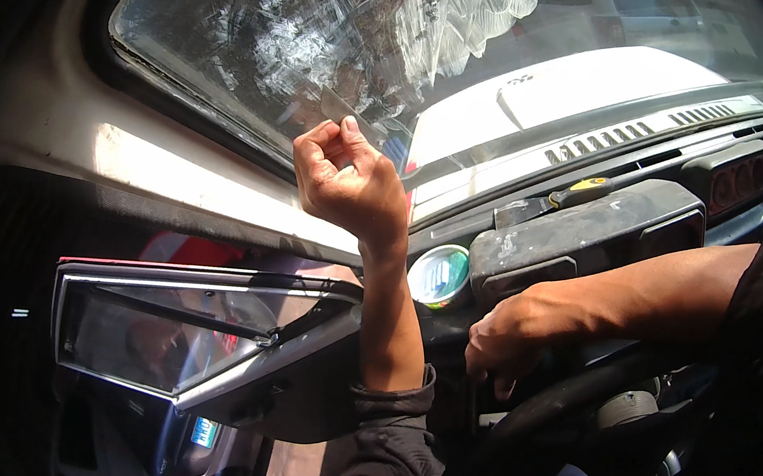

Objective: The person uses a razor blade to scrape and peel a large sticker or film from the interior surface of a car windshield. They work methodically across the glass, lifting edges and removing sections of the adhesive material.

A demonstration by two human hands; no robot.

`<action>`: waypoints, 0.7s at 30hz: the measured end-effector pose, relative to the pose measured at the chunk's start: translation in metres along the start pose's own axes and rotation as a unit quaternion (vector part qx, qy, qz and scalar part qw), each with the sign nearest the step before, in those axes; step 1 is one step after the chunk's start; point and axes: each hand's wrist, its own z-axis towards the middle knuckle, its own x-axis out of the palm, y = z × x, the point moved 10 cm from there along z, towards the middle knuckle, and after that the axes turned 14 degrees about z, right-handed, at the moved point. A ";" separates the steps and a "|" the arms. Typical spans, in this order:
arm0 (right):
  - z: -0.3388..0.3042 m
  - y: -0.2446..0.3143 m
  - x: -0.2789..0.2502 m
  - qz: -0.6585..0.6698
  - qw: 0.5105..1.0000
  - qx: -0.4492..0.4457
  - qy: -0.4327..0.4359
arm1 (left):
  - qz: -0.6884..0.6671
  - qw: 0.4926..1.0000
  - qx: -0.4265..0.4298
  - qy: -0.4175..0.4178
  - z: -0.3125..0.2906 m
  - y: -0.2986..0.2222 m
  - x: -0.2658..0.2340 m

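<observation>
The camera on your head looks down and ahead, close to your bare left hand [352, 181], with the white-smeared glass windshield [461, 25] at 1 o'clock and the curved black steering wheel [557, 401] at 5 o'clock.

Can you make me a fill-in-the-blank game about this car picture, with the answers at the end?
1. The left hand pinches a flat piece between its fingers and its ____.
2. The smears on the windshield are ____.
3. The putty knife on the dashboard has a handle that is black and ____.

Missing words: thumb; white; yellow.
</observation>
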 end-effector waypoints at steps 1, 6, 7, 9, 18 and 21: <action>0.000 0.000 -0.001 0.002 1.000 -0.001 -0.002 | 0.002 0.999 0.025 0.022 0.000 -0.005 0.004; 0.002 -0.001 0.002 -0.001 1.000 0.002 0.006 | 0.020 0.999 0.046 0.018 0.001 -0.008 0.002; 0.002 -0.001 0.001 -0.001 1.000 0.003 0.006 | 0.010 0.999 0.044 0.013 0.000 -0.007 0.000; 0.001 -0.002 0.000 0.001 1.000 0.004 0.003 | 0.012 1.000 -0.005 -0.011 0.001 0.004 -0.003; 0.001 -0.003 0.001 0.006 1.000 0.003 0.004 | 0.030 0.999 -0.019 0.004 -0.002 0.003 -0.001; 0.000 -0.003 0.002 0.005 1.000 0.001 0.003 | 0.015 0.998 0.040 0.040 -0.005 -0.011 0.010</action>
